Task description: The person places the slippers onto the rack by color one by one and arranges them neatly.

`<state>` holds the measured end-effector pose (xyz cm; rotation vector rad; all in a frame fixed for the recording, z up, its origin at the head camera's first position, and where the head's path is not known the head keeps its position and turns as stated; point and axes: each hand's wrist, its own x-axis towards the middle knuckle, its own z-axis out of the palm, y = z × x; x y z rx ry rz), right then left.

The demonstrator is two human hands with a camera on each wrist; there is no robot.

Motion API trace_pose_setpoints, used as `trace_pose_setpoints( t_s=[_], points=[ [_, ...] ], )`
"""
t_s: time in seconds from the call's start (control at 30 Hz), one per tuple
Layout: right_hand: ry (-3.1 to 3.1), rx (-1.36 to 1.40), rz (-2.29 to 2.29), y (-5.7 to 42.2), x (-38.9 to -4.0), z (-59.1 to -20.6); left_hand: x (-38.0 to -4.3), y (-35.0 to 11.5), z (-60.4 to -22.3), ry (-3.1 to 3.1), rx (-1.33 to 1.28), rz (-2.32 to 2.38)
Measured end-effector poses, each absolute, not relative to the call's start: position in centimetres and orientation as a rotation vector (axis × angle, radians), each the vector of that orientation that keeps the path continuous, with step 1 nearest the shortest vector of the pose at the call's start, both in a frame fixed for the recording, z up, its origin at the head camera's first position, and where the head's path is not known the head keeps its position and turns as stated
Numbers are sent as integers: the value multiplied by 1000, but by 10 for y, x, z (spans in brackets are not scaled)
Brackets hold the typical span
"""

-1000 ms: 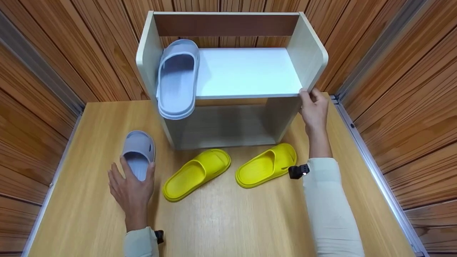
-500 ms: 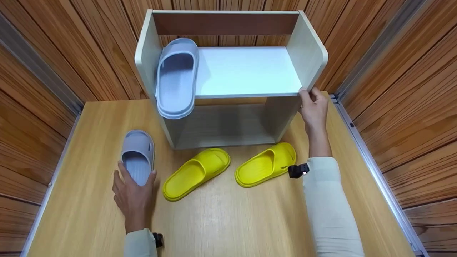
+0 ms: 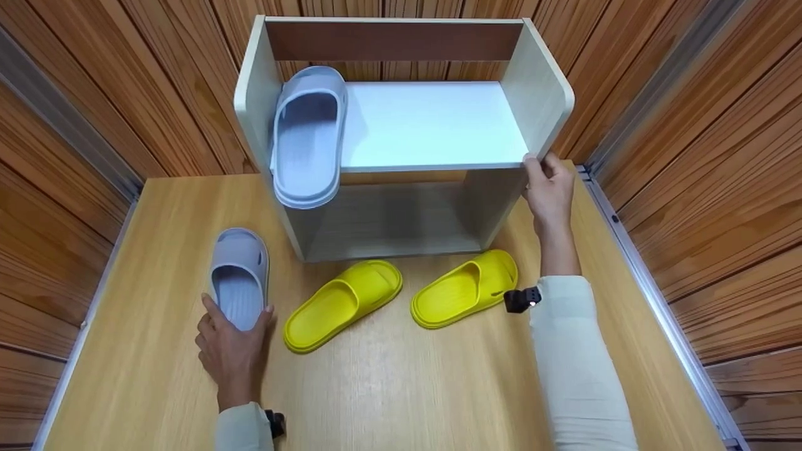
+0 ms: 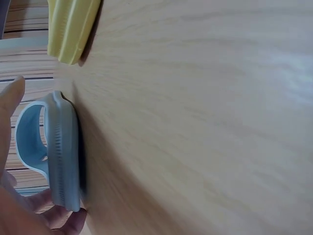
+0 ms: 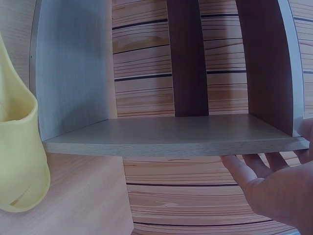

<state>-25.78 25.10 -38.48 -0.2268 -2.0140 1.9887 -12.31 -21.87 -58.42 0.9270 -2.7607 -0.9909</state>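
My left hand (image 3: 232, 347) straddles the heel of a grey slipper (image 3: 237, 260) on the wooden floor. Its fingers lie along the slipper's left side and the thumb stands by the right rim; in the left wrist view this thumb (image 4: 12, 95) is raised apart from the sole. A matching grey slipper (image 3: 307, 144) rests on the upper shelf of a pale wooden shoe rack (image 3: 426, 125), at the left end, toe to the back. With the right hand (image 3: 551, 191) I grip the rack's front right corner, thumb at the shelf edge and fingers behind the side panel (image 5: 171, 149).
Two yellow slippers, a left one (image 3: 343, 305) and a right one (image 3: 465, 289), lie askew in front of the rack. Wood-plank walls (image 3: 708, 207) close in behind and at both sides, with a metal rail (image 3: 658, 300) along the right floor edge.
My left hand has drawn back toward me along the grey slipper, baring more of its heel. The slipper stays on the floor almost in place. The right hand keeps its grip.
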Motion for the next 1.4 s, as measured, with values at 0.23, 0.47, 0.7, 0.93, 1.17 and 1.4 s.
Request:
trace_pose_setpoints(
  t_s=[0.23, 0.47, 0.7, 0.93, 1.17, 1.4],
  points=[
    [-2011, -247, 1990, 251, -258, -384, -126, -222, -586, -2797, 984, -978],
    [-2000, -250, 1982, 251, -260, -386, -125, -223, -588, -2785, 975, -954],
    [-2001, -252, 1966, 250, -259, -386, -123, -222, -590, -2797, 927, -902],
    [-2011, -241, 1979, 251, -258, -386, -126, -225, -587, -2853, 933, -878],
    [-2020, -262, 1989, 251, -258, -385, -125, -227, -586, -2866, 933, -853],
    [-2041, -280, 1965, 249, -258, -383, -121, -228, -582, -2869, 883, -847]
  ],
)
